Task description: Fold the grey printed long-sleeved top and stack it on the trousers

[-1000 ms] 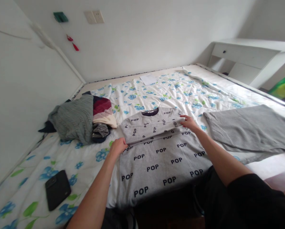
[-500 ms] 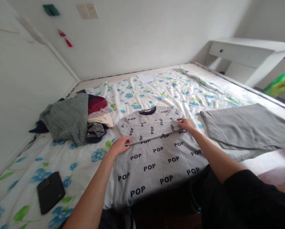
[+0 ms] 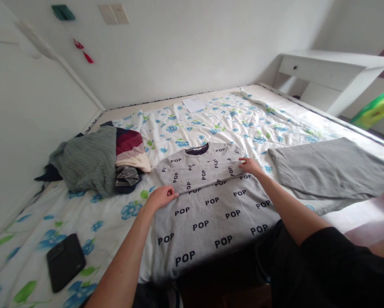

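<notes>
A grey long-sleeved sweatshirt [image 3: 204, 214] printed with black "POP" words lies spread on the bed, its dark-lined neck facing away from me. Its sleeves are laid across the chest, one over the other. My left hand [image 3: 162, 198] is at the lower left edge of the crossed sleeves, fingers curled and closed on the fabric; the fingertips are partly hidden. At the right end of the sleeves, my right hand [image 3: 251, 166] pinches the cloth between thumb and fingers. The sweatshirt's hem hangs near the front edge of the bed.
Left of the sweatshirt is a heap of clothes with a grey-green knit [image 3: 87, 160] and a maroon-and-cream garment [image 3: 131, 147]. A black phone [image 3: 66, 263] lies nearer. To the right is a folded grey ribbed garment [image 3: 333, 169]. Paper [image 3: 194, 104] and a white desk [image 3: 326, 72] are farther back.
My left hand has shifted slightly right along the sleeve edge, its fingers more curled. My right hand stays at the sleeves' right end. The whole view has shifted slightly.
</notes>
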`<state>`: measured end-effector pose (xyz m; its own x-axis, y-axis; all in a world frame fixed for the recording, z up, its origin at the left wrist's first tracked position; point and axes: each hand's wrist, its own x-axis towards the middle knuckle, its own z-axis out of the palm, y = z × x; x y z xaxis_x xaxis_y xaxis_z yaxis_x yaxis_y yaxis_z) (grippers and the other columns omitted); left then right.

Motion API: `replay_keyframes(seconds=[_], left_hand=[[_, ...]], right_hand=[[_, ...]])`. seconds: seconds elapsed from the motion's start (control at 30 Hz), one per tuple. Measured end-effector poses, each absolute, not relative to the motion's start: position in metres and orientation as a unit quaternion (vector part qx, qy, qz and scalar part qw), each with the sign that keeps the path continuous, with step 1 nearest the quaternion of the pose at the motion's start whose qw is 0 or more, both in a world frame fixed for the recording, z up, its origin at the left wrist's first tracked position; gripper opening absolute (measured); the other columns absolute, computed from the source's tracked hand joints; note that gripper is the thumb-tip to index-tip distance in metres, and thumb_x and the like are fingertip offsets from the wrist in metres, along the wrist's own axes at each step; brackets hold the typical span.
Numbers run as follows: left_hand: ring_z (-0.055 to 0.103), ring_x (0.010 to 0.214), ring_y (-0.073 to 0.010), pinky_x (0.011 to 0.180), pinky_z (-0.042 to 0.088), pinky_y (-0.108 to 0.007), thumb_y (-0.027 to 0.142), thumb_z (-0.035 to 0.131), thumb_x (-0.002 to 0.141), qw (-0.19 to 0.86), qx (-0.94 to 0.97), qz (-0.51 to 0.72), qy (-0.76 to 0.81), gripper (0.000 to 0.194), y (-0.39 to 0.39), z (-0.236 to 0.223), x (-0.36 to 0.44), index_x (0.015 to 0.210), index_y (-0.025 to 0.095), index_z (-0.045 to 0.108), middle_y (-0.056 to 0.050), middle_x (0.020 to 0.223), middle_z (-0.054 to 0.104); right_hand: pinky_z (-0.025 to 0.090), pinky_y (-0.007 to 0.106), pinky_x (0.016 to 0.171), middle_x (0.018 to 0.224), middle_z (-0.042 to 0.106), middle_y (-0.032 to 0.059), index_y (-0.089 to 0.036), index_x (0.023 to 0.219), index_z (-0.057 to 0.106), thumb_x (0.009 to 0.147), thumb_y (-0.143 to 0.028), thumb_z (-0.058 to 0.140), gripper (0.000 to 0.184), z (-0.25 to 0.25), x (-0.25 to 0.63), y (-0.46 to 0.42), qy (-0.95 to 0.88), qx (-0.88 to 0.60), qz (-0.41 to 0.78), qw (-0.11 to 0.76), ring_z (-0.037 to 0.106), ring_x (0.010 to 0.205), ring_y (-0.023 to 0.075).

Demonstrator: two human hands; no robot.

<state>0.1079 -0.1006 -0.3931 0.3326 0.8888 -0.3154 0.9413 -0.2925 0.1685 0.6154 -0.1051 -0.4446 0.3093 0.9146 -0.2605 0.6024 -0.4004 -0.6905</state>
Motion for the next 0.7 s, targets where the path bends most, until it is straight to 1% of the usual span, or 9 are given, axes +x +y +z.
replay_keyframes(seconds=[0.1, 0.2, 0.3, 0.4, 0.47, 0.53, 0.6, 0.63, 0.7], left_hand=[[0.078, 0.104, -0.0296, 0.086, 0.052, -0.034, 0.047, 0.05, 0.109, 0.137, 0.791, -0.084, 0.591, 0.039, -0.1, -0.395, 0.108, 0.099, 0.026, 0.081, -0.008, 0.105, 0.086], [0.079, 0.11, -0.029, 0.088, 0.053, -0.033, 0.035, 0.054, 0.106, 0.121, 0.766, -0.087, 0.625, 0.028, -0.098, -0.396, 0.108, 0.109, 0.025, 0.081, -0.007, 0.112, 0.088], [0.08, 0.113, -0.0287, 0.09, 0.054, -0.033, 0.031, 0.059, 0.104, 0.123, 0.738, -0.09, 0.658, 0.024, -0.098, -0.397, 0.108, 0.117, 0.024, 0.078, -0.007, 0.115, 0.088], [0.079, 0.119, -0.0312, 0.095, 0.056, -0.035, 0.032, 0.061, 0.105, 0.115, 0.725, -0.08, 0.674, 0.029, -0.1, -0.399, 0.109, 0.126, 0.022, 0.076, -0.01, 0.118, 0.087], [0.078, 0.122, -0.0331, 0.1, 0.057, -0.038, 0.034, 0.06, 0.106, 0.086, 0.724, -0.061, 0.681, 0.038, -0.104, -0.401, 0.112, 0.138, 0.019, 0.072, -0.013, 0.126, 0.084], [0.074, 0.131, -0.0354, 0.108, 0.058, -0.041, 0.037, 0.058, 0.107, 0.04, 0.731, -0.019, 0.681, 0.05, -0.108, -0.406, 0.118, 0.152, 0.017, 0.065, -0.018, 0.142, 0.077], [0.067, 0.144, -0.0367, 0.119, 0.054, -0.044, 0.039, 0.056, 0.108, 0.01, 0.751, 0.027, 0.659, 0.059, -0.111, -0.414, 0.127, 0.163, 0.017, 0.057, -0.021, 0.158, 0.066], [0.06, 0.153, -0.0368, 0.125, 0.051, -0.046, 0.038, 0.054, 0.109, 0.01, 0.767, 0.042, 0.64, 0.062, -0.112, -0.419, 0.131, 0.167, 0.017, 0.054, -0.021, 0.166, 0.06], [0.045, 0.167, -0.0369, 0.136, 0.04, -0.048, 0.037, 0.053, 0.109, 0.032, 0.792, 0.048, 0.607, 0.067, -0.11, -0.433, 0.139, 0.172, 0.016, 0.048, -0.02, 0.178, 0.05]], right_hand=[[0.059, 0.026, 0.072, 0.092, 0.08, 0.0061, -0.014, 0.155, 0.073, 0.094, -0.013, 0.076, 0.062, -0.441, 0.612, -0.105, -0.483, -0.762, 0.356, 0.242, 0.073, 0.068, 0.0161], [0.059, 0.026, 0.076, 0.087, 0.079, 0.0041, -0.014, 0.152, 0.074, 0.094, -0.012, 0.074, 0.058, -0.442, 0.612, -0.106, -0.5, -0.772, 0.314, 0.236, 0.075, 0.072, 0.017], [0.06, 0.031, 0.091, 0.099, 0.083, 0.0086, -0.016, 0.149, 0.076, 0.095, -0.014, 0.072, 0.055, -0.447, 0.61, -0.109, -0.52, -0.79, 0.265, 0.188, 0.079, 0.096, 0.0243], [0.057, 0.04, 0.109, 0.13, 0.079, 0.0185, -0.018, 0.153, 0.074, 0.097, -0.017, 0.07, 0.055, -0.447, 0.602, -0.112, -0.548, -0.799, 0.212, 0.126, 0.073, 0.128, 0.033], [0.051, 0.05, 0.119, 0.159, 0.064, 0.0244, -0.018, 0.16, 0.068, 0.101, -0.022, 0.069, 0.059, -0.444, 0.592, -0.112, -0.568, -0.799, 0.167, 0.104, 0.061, 0.147, 0.0402], [0.044, 0.058, 0.126, 0.181, 0.039, 0.0259, -0.018, 0.17, 0.057, 0.105, -0.031, 0.069, 0.068, -0.438, 0.576, -0.112, -0.59, -0.789, 0.138, 0.1, 0.043, 0.162, 0.0475], [0.036, 0.063, 0.132, 0.191, 0.017, 0.023, -0.02, 0.179, 0.045, 0.108, -0.041, 0.068, 0.078, -0.433, 0.555, -0.112, -0.623, -0.761, 0.153, 0.096, 0.026, 0.171, 0.0516], [0.032, 0.065, 0.134, 0.193, 0.009, 0.0204, -0.022, 0.182, 0.041, 0.109, -0.046, 0.068, 0.081, -0.432, 0.543, -0.113, -0.643, -0.741, 0.174, 0.087, 0.02, 0.173, 0.0527], [0.026, 0.07, 0.135, 0.195, 0.002, 0.0151, -0.03, 0.184, 0.036, 0.11, -0.057, 0.065, 0.085, -0.432, 0.52, -0.118, -0.675, -0.698, 0.233, 0.049, 0.011, 0.175, 0.0554]])
